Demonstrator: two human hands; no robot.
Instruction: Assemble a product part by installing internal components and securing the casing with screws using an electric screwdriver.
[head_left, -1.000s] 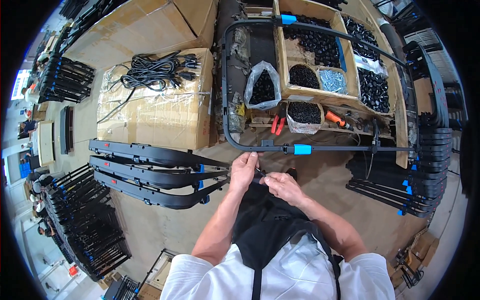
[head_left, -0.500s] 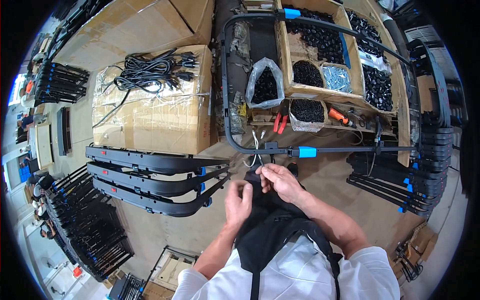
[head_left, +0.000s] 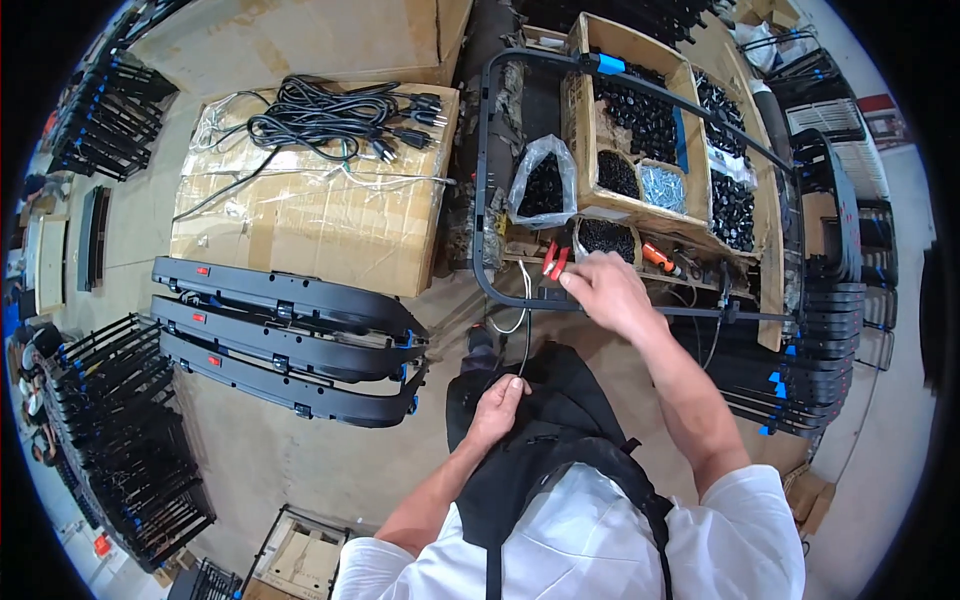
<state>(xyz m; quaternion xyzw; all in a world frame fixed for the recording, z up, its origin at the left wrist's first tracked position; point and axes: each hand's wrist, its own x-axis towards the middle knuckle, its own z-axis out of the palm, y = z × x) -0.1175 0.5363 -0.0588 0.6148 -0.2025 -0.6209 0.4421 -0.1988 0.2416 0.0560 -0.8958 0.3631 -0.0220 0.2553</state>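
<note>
My left hand (head_left: 497, 408) is closed in front of my dark apron, thumb and fingers pinching a thin cable (head_left: 527, 345). Pale wires (head_left: 522, 275) run up from the cable toward the black tubular frame (head_left: 620, 303). My right hand (head_left: 612, 292) reaches over the frame's near bar. Its thumb and fingers close on red-handled pliers (head_left: 561, 262); their jaws cannot be made out. Just beyond that hand sits a bag of small black screws (head_left: 607, 238). An orange-handled tool (head_left: 660, 257) lies to its right.
A wooden tray (head_left: 582, 130) holds black parts and silver screws, with a clear plastic bag (head_left: 543, 180) at its left. Black power cords (head_left: 330, 120) lie on a cardboard box (head_left: 310, 215). Curved black panels (head_left: 290, 350) are stacked below. More frames (head_left: 820, 350) stand at the right.
My right hand has left the cable and moved forward to the red-handled pliers. My left hand has come down nearer my body and now pinches the cable. The view has shifted slightly.
</note>
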